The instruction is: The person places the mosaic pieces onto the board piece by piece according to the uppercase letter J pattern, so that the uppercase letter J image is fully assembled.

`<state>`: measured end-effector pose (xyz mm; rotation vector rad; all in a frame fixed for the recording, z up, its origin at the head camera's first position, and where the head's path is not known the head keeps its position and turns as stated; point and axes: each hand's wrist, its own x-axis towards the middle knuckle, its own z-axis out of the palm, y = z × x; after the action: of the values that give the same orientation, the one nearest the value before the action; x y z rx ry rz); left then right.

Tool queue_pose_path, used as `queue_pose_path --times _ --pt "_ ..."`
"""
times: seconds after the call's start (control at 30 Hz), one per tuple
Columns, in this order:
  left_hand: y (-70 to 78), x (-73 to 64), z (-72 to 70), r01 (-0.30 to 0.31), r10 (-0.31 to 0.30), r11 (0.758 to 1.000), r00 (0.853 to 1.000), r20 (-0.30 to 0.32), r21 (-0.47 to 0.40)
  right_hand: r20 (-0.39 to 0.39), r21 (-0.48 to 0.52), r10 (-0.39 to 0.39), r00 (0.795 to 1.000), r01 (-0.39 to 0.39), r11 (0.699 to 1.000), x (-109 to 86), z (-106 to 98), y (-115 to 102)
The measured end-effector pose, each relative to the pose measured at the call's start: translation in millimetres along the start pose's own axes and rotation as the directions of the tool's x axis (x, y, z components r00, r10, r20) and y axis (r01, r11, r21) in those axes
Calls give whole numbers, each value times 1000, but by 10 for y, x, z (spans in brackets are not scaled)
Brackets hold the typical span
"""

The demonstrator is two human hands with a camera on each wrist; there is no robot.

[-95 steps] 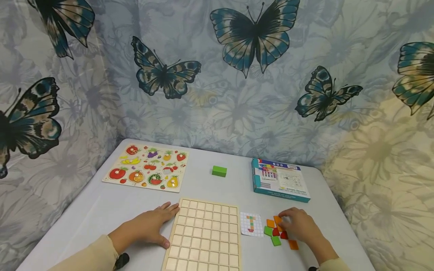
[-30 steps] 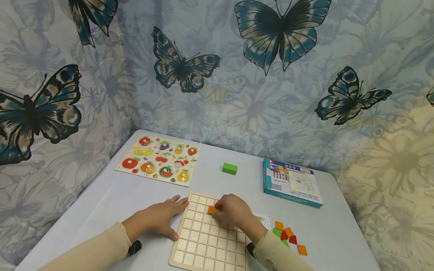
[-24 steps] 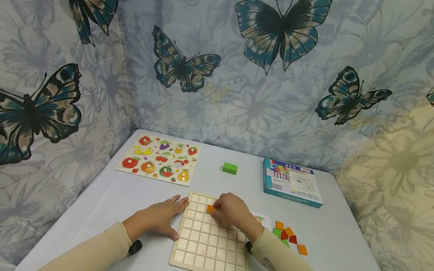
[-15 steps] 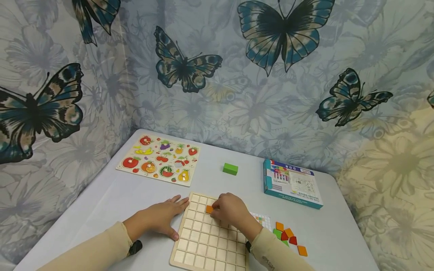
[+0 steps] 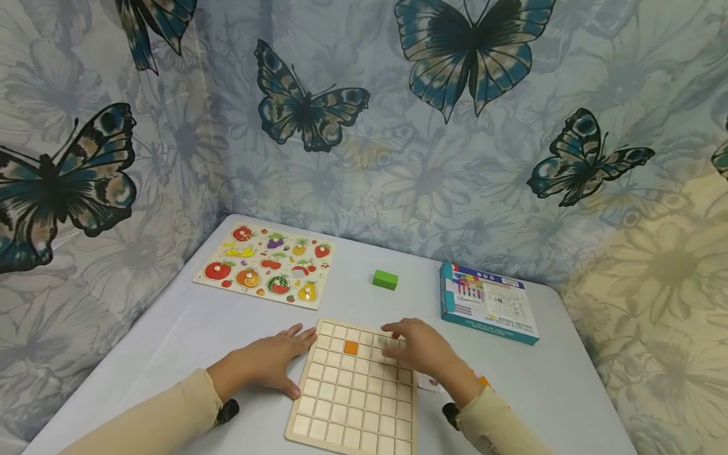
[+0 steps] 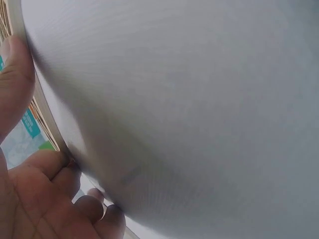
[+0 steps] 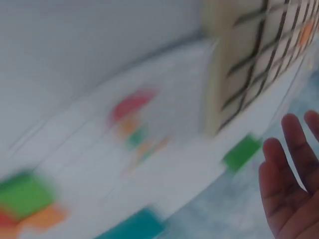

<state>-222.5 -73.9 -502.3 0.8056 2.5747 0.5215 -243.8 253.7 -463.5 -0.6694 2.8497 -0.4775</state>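
A wooden grid board (image 5: pixel 352 395) lies on the white table, and one orange square tile (image 5: pixel 351 348) sits in a cell near its top. My left hand (image 5: pixel 267 361) rests beside the board with fingertips and thumb at its left edge, as the left wrist view also shows. Over the board's upper right side hovers my right hand (image 5: pixel 423 346), fingers extended and holding nothing. In the right wrist view, the pattern card (image 7: pixel 144 114) lies against the board, and a green tile (image 7: pixel 25 194) with orange and red ones is near. In the head view my right arm hides most of these.
At the back left is a fruit puzzle board (image 5: pixel 264 265). A green block (image 5: pixel 385 280) stands at the back middle, and a teal-edged flat box (image 5: pixel 489 303) lies at the back right. Butterfly-patterned fabric (image 5: pixel 398 183) hangs close behind the table.
My right hand brought an orange tile from the pile to the board, placed it in a cell, let go and moved right. The left hand stays at the board's edge.
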Motion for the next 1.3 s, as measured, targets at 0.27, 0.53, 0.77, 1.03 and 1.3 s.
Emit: queue_pose_path --times 0.27,0.53,0.77,1.03,1.3 --pt "6 16 18 3 -3 1000 1000 -1 12 92 18 357 930 -360 933 -690 -384 969" --pt "-9 -7 9 8 -8 1000 1000 -5 -2 202 83 470 859 -494 866 -1004 -374 1385" --pt "24 -14 3 0 0 1000 1000 -11 -12 168 81 469 867 -486 870 -1016 -275 1456" --pt "27 6 25 1 -1 1000 1000 -8 -2 81 81 494 866 -500 862 -1036 -272 1579" --pt "12 16 34 17 -17 1000 1000 0 18 94 96 498 862 -506 857 -1039 -283 1628"
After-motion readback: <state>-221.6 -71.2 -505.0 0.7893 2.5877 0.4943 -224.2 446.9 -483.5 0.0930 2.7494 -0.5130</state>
